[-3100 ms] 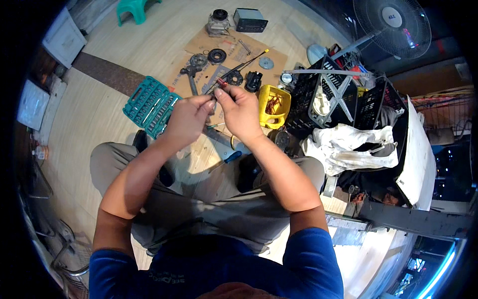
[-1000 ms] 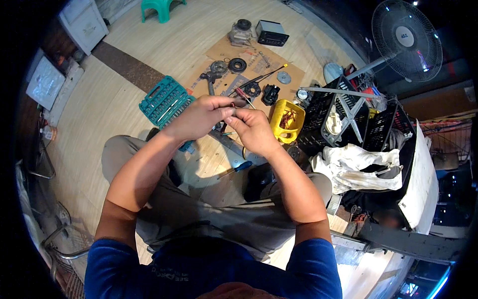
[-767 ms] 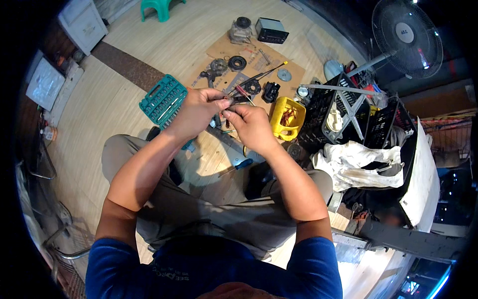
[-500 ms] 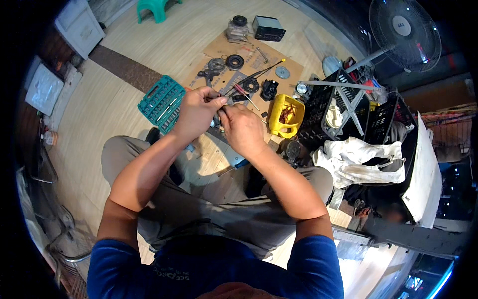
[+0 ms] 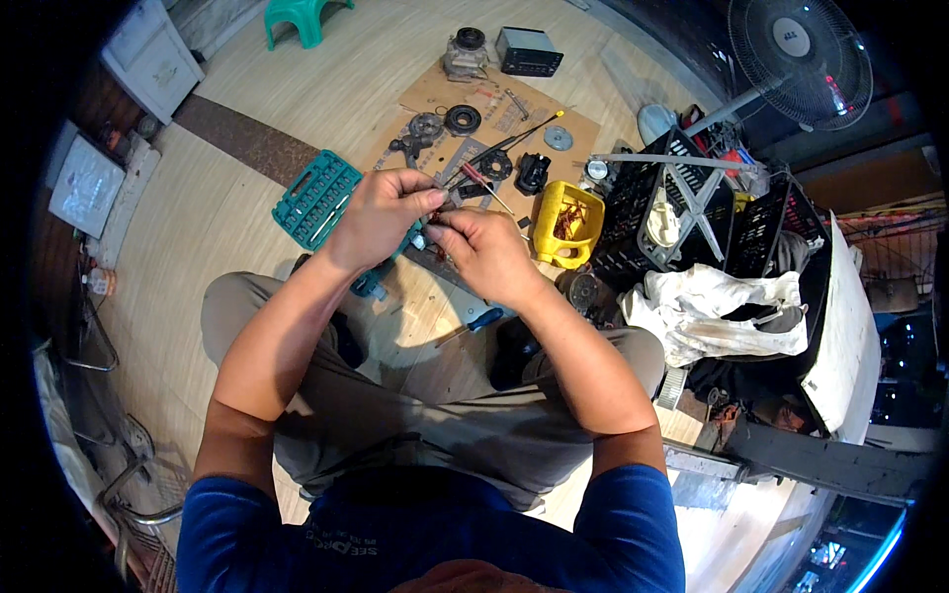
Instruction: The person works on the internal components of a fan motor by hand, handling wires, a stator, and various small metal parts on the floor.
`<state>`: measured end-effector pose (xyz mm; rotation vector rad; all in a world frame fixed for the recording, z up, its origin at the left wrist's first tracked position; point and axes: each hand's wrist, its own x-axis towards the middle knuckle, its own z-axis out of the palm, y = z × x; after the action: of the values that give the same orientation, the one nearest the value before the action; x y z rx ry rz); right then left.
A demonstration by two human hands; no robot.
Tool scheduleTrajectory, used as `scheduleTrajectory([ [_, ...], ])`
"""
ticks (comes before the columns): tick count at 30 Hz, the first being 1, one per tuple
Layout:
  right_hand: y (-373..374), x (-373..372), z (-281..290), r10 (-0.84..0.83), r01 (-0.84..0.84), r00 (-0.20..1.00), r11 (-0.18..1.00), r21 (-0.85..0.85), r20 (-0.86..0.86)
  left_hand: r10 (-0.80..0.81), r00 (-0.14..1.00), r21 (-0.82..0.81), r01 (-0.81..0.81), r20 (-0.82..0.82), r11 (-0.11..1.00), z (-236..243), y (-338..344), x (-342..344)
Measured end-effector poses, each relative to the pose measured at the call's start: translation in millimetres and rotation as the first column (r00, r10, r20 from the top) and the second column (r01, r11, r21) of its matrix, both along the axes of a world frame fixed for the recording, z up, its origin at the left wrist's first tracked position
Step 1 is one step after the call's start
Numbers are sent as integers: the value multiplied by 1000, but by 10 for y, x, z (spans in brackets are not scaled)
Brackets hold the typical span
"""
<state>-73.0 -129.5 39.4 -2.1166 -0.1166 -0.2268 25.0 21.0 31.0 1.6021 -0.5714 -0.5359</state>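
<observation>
Side by side over the cardboard, my left hand and my right hand are both closed, thumbs against fingers. Each pinches at something small and dark between the fingertips, too hidden to name. Just beyond them lies a red-handled screwdriver among dark metal parts. A teal socket set case lies open beside my left wrist. To the right of my right hand stands a cut-open yellow jug with reddish-brown wire-like scraps in it. Below my hands a blue-handled tool rests on the floor.
The cardboard sheet carries a black ring, a round metal disc and a black plastic part. Black crates, a white cloth and a standing fan crowd the right. A car radio sits at the far edge.
My right hand has turned a little and its thumb now shows more plainly. The fingertips have drawn slightly apart, exposing a little more between them. The view has shifted slightly.
</observation>
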Motion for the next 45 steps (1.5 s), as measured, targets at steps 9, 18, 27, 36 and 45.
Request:
scheduleTrajectory([
  [9,139,51,-231,-109,193,973,865,-463,204,264,941,165,-301,212,939,-21,-155,-169],
  [18,-23,115,-107,-41,46,996,996,72,-74,-43,994,-100,33,-99,994,-1,0,49],
  [27,69,77,-95,-88,146,981,923,-357,172,160,986,23,-159,-51,987,-18,-44,-49],
  [36,-15,56,-143,-21,33,995,992,126,-93,-101,994,-71,99,-37,993,27,-60,-4],
  [45,-11,-6,-65,-16,25,999,972,-234,38,12,999,-54,-14,-49,998,26,-48,-75],
])
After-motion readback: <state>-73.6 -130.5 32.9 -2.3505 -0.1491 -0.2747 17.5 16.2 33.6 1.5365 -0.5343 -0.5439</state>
